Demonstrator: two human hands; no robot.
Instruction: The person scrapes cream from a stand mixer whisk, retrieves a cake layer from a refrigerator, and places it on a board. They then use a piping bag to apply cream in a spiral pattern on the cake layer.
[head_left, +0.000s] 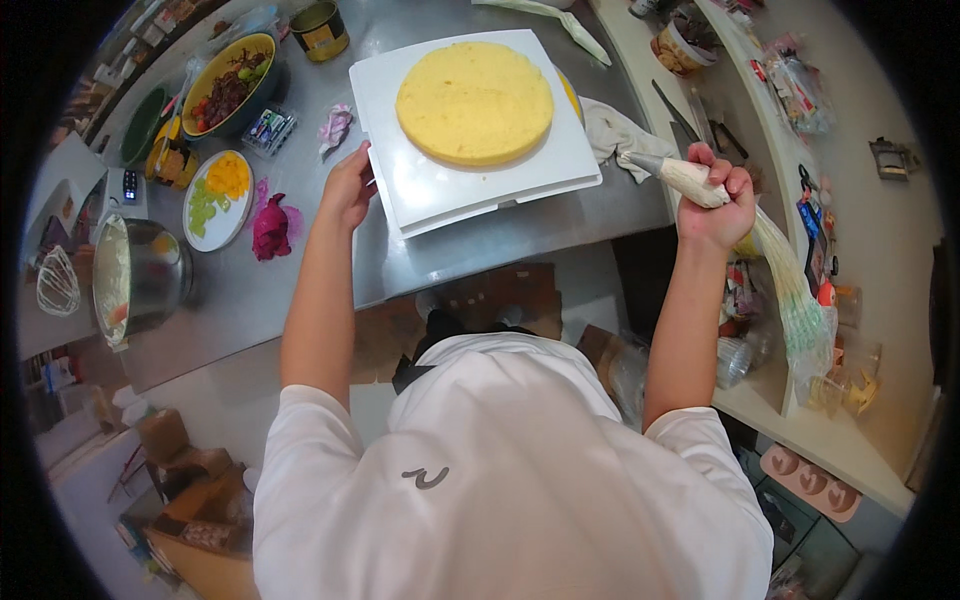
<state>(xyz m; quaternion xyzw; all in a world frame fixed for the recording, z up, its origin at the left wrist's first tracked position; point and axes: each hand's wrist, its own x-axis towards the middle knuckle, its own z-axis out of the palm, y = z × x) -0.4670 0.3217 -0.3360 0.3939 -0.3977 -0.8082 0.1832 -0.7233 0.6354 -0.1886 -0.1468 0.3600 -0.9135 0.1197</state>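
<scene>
A round yellow sponge cake layer (474, 103) lies on a square white cake board (487, 191) over the steel table. My left hand (349, 186) touches the board's left edge, its fingers partly hidden behind it. To the right of the board, my right hand (718, 196) grips a piping bag (694, 180) of pale cream, its metal nozzle (642, 161) pointing left. The bag's long clear tail (795, 300) hangs down past the wrist. Behind the nozzle lies a crumpled white cloth (626, 135), and the yellow rim of something round shows behind the board.
At left on the steel table (420, 262) are a mixing bowl of cream (154, 274), a plate of cut fruit (217, 225), a magenta fruit piece (271, 229), a bowl of grapes (229, 90) and a tin (319, 34). Another piping bag (574, 30) lies at the back. Shelves stand right.
</scene>
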